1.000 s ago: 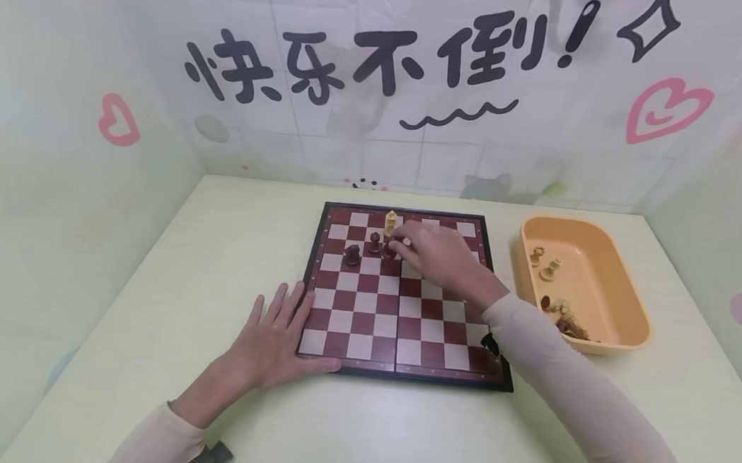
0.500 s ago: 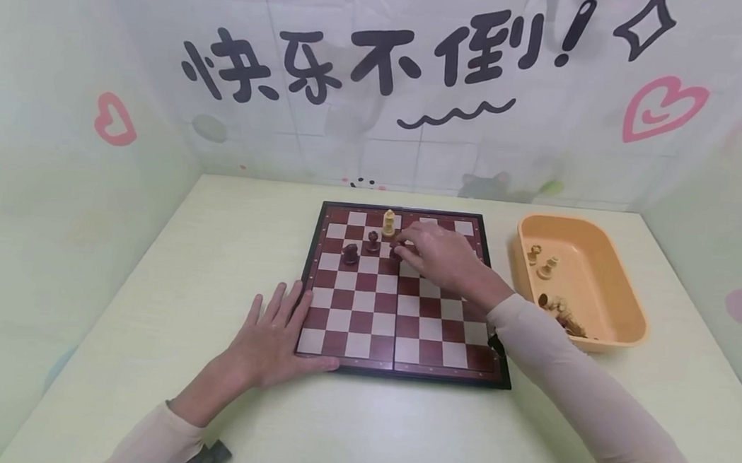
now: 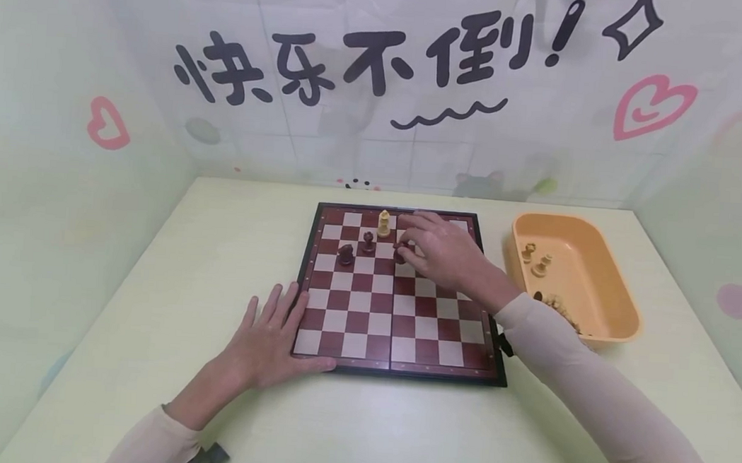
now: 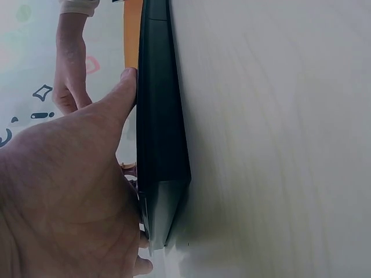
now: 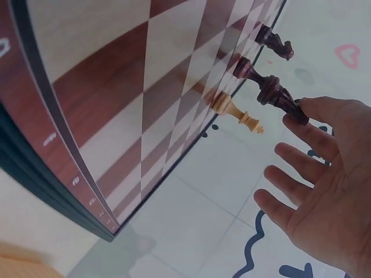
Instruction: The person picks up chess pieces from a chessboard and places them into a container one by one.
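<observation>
- I see the left hand [image 3: 264, 352] spread against the flat maroon-and-white chequered board [image 3: 369, 304]; one push could slide it.
- Slim cream chess piece [image 3: 383, 224] — a stray finger could topple it.
- Right hand [image 3: 448, 252] pinches a shiny dark-brown chess piece [image 5: 284, 103] over the far half.

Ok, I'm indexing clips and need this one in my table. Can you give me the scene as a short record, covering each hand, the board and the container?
Left hand: fingers spread, at the near left corner of the chessboard
Right hand: thumb and forefinger pinching a dark chess piece
Pinched piece on board or lifted: cannot tell
Also standing on board: pale piece, knight-shaped dark piece, another dark piece
Container: orange tray right of the board, holding chess pieces
</observation>
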Available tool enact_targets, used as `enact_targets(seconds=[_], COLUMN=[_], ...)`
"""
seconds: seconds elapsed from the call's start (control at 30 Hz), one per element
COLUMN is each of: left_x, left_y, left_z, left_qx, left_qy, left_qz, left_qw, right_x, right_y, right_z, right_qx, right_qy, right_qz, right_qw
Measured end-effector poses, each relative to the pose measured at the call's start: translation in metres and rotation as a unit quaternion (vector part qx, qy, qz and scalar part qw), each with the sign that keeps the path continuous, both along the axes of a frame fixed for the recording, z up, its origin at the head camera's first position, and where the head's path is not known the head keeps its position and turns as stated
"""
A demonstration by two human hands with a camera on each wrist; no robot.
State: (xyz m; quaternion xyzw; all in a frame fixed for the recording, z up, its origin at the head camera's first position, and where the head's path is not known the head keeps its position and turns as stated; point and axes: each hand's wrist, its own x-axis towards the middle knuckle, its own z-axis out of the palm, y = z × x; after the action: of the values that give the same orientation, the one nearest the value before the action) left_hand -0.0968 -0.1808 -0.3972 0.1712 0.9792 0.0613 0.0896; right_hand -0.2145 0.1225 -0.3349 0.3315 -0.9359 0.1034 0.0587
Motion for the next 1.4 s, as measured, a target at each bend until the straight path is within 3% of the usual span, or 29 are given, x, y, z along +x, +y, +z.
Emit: enact_targets(seconds=[0.53, 1.4], left_x=[-0.002, -0.004], left_y=[-0.005, -0.003], left_z=[-0.012, -0.012], left_qx=[-0.003, -0.004], left_qy=[0.005, 0.001], left_qz=[0.004, 0.004], left_qw=[1.0000, 1.0000], right_x=[0.011, 0.016], right_y=[0.021, 0.069], right_z=[0.005, 0.002], right_qx=[-0.010, 0.000], right_qy=[0.076, 0.062], right_qz=[0.015, -0.015], right_qw=[0.997, 0.998])
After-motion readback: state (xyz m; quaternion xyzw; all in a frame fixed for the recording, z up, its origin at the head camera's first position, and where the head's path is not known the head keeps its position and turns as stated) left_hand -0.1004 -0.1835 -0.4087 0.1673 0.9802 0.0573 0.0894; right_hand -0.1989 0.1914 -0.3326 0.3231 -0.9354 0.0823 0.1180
